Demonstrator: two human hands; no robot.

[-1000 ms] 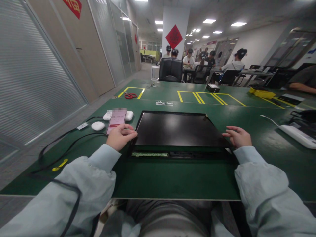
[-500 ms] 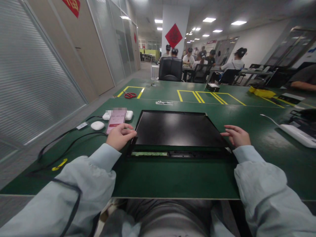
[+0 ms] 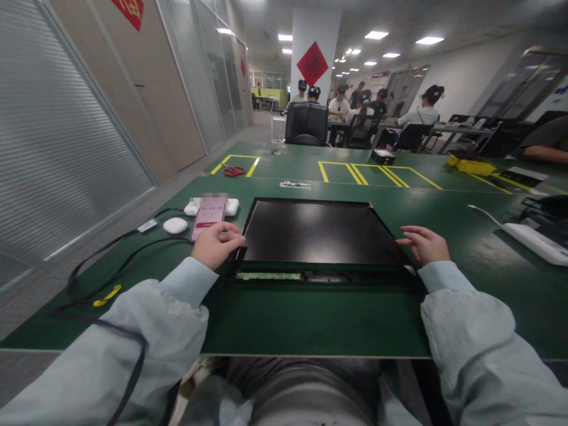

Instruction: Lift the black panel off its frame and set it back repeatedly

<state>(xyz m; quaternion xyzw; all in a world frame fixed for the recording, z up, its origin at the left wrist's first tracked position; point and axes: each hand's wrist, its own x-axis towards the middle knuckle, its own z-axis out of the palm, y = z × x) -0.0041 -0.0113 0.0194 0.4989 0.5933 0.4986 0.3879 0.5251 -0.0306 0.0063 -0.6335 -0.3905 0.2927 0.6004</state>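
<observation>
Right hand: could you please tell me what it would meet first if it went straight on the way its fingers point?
Probably the right edge of the black display panel: the right hand points leftward at it, fingertips very near, though whether they touch is unclear.

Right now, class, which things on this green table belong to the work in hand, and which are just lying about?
In hand: black panel, green circuit strip along its near edge, left hand at its left edge, right hand by its right edge.
Lying about: phone, white puck, red scissors, yellow bundle, long white device.
</observation>
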